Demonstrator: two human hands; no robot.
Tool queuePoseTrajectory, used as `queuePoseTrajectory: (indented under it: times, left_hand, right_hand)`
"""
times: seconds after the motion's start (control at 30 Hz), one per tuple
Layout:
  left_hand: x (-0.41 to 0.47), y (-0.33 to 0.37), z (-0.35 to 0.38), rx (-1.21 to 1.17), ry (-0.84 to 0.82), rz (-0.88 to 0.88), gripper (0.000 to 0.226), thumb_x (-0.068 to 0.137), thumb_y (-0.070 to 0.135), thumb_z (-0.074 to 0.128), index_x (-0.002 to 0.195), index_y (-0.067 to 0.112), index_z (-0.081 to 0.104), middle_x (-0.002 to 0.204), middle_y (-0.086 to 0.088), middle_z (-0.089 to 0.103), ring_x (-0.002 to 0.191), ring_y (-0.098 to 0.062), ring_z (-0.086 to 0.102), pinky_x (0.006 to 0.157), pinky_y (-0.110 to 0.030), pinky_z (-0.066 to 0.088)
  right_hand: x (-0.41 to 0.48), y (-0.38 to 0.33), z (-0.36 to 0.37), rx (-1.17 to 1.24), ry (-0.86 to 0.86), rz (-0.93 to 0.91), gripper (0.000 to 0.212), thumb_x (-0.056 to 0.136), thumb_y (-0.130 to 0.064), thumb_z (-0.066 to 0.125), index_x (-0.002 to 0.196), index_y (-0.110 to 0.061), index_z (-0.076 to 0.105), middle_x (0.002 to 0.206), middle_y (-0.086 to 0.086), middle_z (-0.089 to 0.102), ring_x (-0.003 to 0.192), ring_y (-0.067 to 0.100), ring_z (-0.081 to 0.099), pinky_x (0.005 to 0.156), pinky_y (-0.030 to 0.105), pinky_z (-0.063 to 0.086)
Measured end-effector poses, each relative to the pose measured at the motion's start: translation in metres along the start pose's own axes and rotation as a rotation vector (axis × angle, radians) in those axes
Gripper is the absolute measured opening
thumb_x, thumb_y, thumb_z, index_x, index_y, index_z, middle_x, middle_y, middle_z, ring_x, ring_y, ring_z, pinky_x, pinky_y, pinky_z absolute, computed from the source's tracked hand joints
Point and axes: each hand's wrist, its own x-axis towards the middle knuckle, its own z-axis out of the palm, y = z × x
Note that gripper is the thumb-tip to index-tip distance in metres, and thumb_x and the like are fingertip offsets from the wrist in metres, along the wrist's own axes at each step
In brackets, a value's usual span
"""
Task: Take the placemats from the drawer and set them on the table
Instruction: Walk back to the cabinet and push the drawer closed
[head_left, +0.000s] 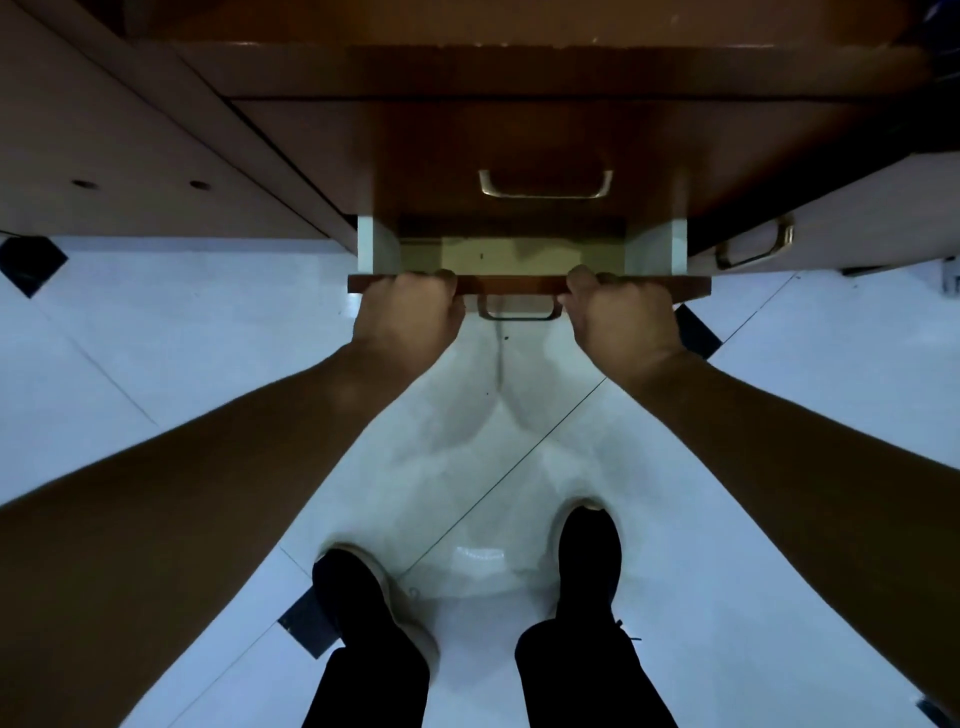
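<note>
L hand (410, 312), R hand (618, 317) grip open drawer (519, 285); contents unclear.

The scene was dimly lit, and a cool blue cast was thrown over the glossy floor tiles (156, 374). A small patch of glare was reflected from the floor between the shoes (363, 597), and soft shadows were seen on the tile below the drawer (660, 249). The wooden cabinet front (415, 145) was left in deep brown shadow; only a dull glint was caught on its metal handle (545, 184). Straight edges were bowed towards the corners by the wide lens, and the forearms (208, 467) were stretched there.
</note>
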Motion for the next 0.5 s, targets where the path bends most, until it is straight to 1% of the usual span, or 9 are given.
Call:
queuePoseTrajectory:
  times: [0.07,0.1,0.17,0.2,0.23,0.3,0.37,0.43,0.5]
  left_hand:
    - [0.007,-0.005,0.001,-0.021,0.034,0.012,0.028,0.098,0.029,0.046,0.090,0.008,0.063,0.067,-0.005,0.053,0.061,-0.027,0.060,0.061,-0.030,0.046]
    - [0.011,-0.007,0.002,-0.017,0.049,0.026,0.029,0.098,0.028,0.045,0.090,0.007,0.063,0.068,-0.007,0.057,0.063,-0.028,0.062,0.061,-0.031,0.047]
    - [0.021,-0.010,0.002,0.036,0.053,0.056,0.029,0.097,0.025,0.043,0.092,0.005,0.064,0.074,-0.013,0.064,0.068,-0.031,0.065,0.064,-0.033,0.048]
    - [0.027,-0.011,0.000,0.043,0.055,0.057,0.028,0.096,0.023,0.043,0.093,0.004,0.064,0.075,-0.014,0.064,0.069,-0.032,0.064,0.065,-0.033,0.048]
    - [0.032,-0.011,-0.001,0.036,0.058,0.046,0.027,0.096,0.021,0.043,0.093,0.004,0.064,0.073,-0.013,0.061,0.067,-0.031,0.062,0.063,-0.032,0.046]
    - [0.038,-0.012,-0.003,0.039,0.068,0.035,0.026,0.096,0.020,0.044,0.092,0.005,0.065,0.070,-0.009,0.055,0.061,-0.027,0.055,0.060,-0.030,0.040]
    - [0.038,-0.011,-0.003,0.064,0.057,0.029,0.024,0.096,0.017,0.045,0.092,0.004,0.065,0.072,-0.013,0.060,0.063,-0.029,0.058,0.060,-0.030,0.040]
    - [0.038,-0.009,-0.003,0.028,0.038,-0.001,0.022,0.094,0.015,0.046,0.092,0.004,0.065,0.075,-0.014,0.061,0.068,-0.029,0.060,0.063,-0.032,0.047]
    - [0.041,-0.006,-0.007,-0.002,0.010,-0.045,0.020,0.093,0.013,0.046,0.093,0.005,0.064,0.074,-0.010,0.054,0.068,-0.027,0.056,0.065,-0.034,0.051]
  right_hand:
    - [0.006,0.004,0.001,-0.013,0.072,-0.014,0.013,0.080,-0.012,0.071,0.079,-0.008,0.058,0.055,0.011,0.061,0.041,0.028,0.057,0.046,0.021,0.032]
    - [0.008,0.007,0.003,0.001,0.111,-0.038,0.011,0.084,-0.013,0.067,0.078,-0.009,0.058,0.058,0.011,0.061,0.043,0.029,0.057,0.045,0.023,0.035]
    - [0.013,0.017,0.009,0.108,0.153,-0.105,0.011,0.089,-0.012,0.056,0.079,-0.009,0.059,0.067,0.016,0.062,0.054,0.034,0.060,0.051,0.031,0.047]
    - [0.017,0.023,0.011,0.164,0.149,-0.135,0.014,0.091,-0.013,0.050,0.082,-0.008,0.059,0.070,0.018,0.062,0.058,0.036,0.061,0.054,0.036,0.050]
    - [0.021,0.028,0.011,0.179,0.125,-0.161,0.018,0.093,-0.015,0.045,0.083,-0.007,0.058,0.070,0.020,0.062,0.059,0.037,0.061,0.054,0.038,0.050]
    - [0.025,0.034,0.006,0.140,0.068,-0.196,0.027,0.093,-0.020,0.036,0.080,-0.008,0.057,0.062,0.019,0.058,0.051,0.037,0.058,0.049,0.034,0.042]
    - [0.028,0.034,0.000,0.132,0.027,-0.210,0.031,0.093,-0.021,0.034,0.078,-0.007,0.057,0.055,0.017,0.051,0.047,0.036,0.057,0.051,0.031,0.034]
    - [0.030,0.031,-0.007,0.131,-0.062,-0.174,0.030,0.097,-0.021,0.038,0.083,-0.006,0.060,0.060,0.017,0.052,0.055,0.037,0.060,0.055,0.031,0.034]
    - [0.033,0.027,-0.014,0.131,-0.150,-0.114,0.031,0.098,-0.025,0.039,0.086,-0.006,0.061,0.065,0.015,0.052,0.062,0.034,0.058,0.058,0.032,0.034]
